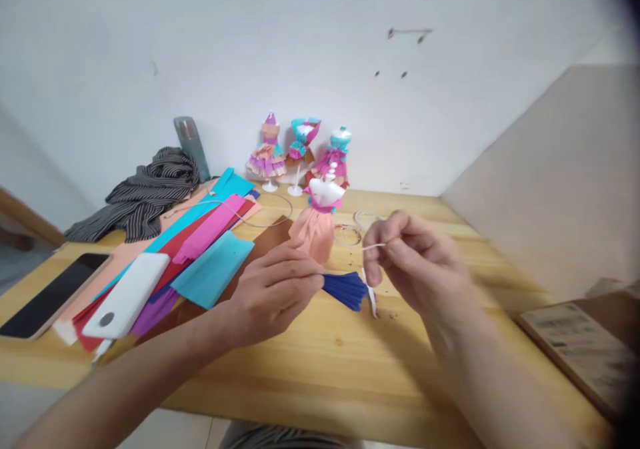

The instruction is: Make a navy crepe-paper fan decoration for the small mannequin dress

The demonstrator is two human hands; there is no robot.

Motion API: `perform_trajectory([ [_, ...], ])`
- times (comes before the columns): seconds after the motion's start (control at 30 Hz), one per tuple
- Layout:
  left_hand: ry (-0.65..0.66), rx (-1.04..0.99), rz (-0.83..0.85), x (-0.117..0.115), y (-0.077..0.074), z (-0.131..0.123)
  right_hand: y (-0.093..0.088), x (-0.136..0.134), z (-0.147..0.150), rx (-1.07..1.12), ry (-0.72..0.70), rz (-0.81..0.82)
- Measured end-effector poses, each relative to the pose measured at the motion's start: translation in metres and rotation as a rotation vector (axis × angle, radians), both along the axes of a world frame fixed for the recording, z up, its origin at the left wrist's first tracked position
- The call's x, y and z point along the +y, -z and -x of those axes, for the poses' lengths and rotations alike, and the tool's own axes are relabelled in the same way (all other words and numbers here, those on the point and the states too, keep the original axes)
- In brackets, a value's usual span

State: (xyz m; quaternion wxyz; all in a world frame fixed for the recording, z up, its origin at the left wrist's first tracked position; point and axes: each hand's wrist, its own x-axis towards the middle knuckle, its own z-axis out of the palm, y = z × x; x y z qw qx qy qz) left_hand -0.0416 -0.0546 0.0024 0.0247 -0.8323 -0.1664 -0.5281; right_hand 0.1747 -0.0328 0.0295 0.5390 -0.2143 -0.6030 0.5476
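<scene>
The left hand (275, 292) pinches the gathered end of a dark blue piece of crinkled paper (346, 290) between its thumb and fingertips; the loose end fans out toward the right, above the desk (340, 382). The right hand (417, 259) is curled, its thumb and forefinger pressed together on a thin white strand (374, 246) whose tip points left, near the blue paper but apart from it. Just beyond the hands stands a small figure in a peach skirt (314, 234), with three more dressed figures (269, 152) behind it near the wall.

The only print in sight is on the cardboard box (570, 342) at the right edge: dark lines on a paler panel, too blurred to read. The white power bank (127, 296) on the left bears a round grey spot, and whatever lettering that may hold is too small to make out. It lies on layered coloured paper strips (215, 226), in turquoise, red, pink, purple and peach. A phone (53, 296) with a dark screen lies at their left. Farther back, a striped cloth (145, 196) sits against a grey-green bottle (194, 148) with indistinct markings.
</scene>
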Motion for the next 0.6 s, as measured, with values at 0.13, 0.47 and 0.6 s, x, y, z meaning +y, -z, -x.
perform_trajectory([
  [0.13, 0.143, -0.259, 0.201, 0.012, -0.012, -0.031, -0.010, 0.010, 0.004, -0.008, 0.095, -0.019],
  [0.47, 0.267, -0.786, 1.037, 0.035, -0.008, -0.061, -0.001, 0.023, 0.004, 0.068, 0.224, 0.065],
  [0.6, 0.225, -0.739, 1.048, 0.037, -0.010, -0.060, -0.001, 0.028, -0.001, 0.049, 0.303, 0.002],
])
